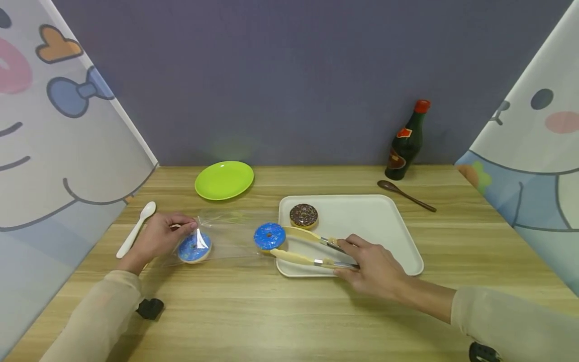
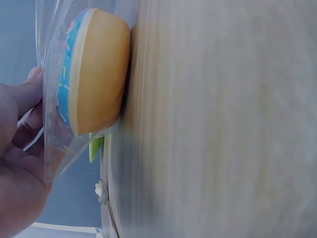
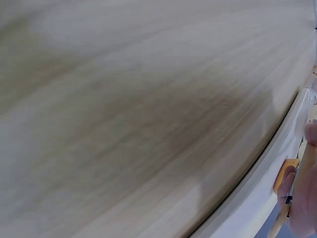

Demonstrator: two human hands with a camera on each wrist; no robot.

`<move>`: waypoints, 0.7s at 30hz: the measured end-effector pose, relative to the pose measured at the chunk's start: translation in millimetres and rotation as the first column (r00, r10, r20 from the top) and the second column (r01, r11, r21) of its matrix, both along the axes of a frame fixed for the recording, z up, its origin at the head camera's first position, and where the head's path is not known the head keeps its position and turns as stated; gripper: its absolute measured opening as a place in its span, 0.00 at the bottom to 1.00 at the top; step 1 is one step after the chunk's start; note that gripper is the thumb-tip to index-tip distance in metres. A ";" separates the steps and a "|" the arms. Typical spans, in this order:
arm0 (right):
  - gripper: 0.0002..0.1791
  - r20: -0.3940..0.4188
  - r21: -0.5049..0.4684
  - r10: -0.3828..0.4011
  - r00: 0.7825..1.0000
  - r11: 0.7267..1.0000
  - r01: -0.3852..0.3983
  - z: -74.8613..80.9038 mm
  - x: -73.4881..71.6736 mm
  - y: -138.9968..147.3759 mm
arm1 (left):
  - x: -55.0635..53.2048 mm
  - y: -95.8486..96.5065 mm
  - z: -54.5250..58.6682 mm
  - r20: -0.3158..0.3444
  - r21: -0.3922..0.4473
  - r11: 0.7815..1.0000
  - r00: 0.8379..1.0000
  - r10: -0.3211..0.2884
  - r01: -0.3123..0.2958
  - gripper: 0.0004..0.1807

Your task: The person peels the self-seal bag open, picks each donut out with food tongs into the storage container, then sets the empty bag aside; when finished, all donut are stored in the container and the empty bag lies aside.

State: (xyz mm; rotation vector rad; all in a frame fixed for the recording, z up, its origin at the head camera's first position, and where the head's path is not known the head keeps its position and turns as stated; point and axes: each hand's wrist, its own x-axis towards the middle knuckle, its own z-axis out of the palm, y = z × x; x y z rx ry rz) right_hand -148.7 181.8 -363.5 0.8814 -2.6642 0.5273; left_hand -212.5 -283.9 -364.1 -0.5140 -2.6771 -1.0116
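At the left, my left hand (image 1: 164, 235) pinches the edge of a clear plastic bag (image 1: 232, 241) between thumb and fingers. A blue-iced donut (image 1: 192, 250) with sprinkles lies inside the bag; the left wrist view shows this donut (image 2: 101, 69) side-on. My right hand (image 1: 375, 266) grips cream-tipped tongs (image 1: 296, 258). Between the tong tips is a second blue donut (image 1: 267, 235), at the bag's right end; whether it is inside the bag I cannot tell. A chocolate-iced donut (image 1: 304, 215) sits on the white tray (image 1: 362, 216).
A green plate (image 1: 224, 180) stands at the back left. A white spoon (image 1: 135, 230) lies left of my left hand. At the back right are a dark bottle (image 1: 404, 146) with a red cap and a brown wooden spoon (image 1: 407, 195). A grey wall (image 1: 289, 85) closes off the rear.
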 end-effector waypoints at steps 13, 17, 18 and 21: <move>0.29 -0.077 -0.030 0.041 0.996 0.999 -0.043 -3.6 12.3 35.9 | 1.3 -1.2 0.8 -0.012 -0.012 1.000 1.000 0.007 -0.007 0.04; 0.29 -0.074 -0.027 0.043 0.996 0.999 -0.045 -5.5 14.4 50.4 | 2.6 -0.4 3.0 -0.006 -0.015 1.000 1.000 0.016 -0.016 0.03; 0.29 -0.070 -0.029 0.042 0.997 0.999 -0.045 -5.9 15.1 54.0 | 2.8 0.0 3.6 -0.002 -0.014 1.000 1.000 0.017 -0.017 0.03; 0.29 -0.068 -0.033 0.038 0.997 0.999 -0.040 -6.6 16.6 64.5 | 2.5 0.7 4.6 -0.006 -0.008 1.000 1.000 0.014 -0.014 0.03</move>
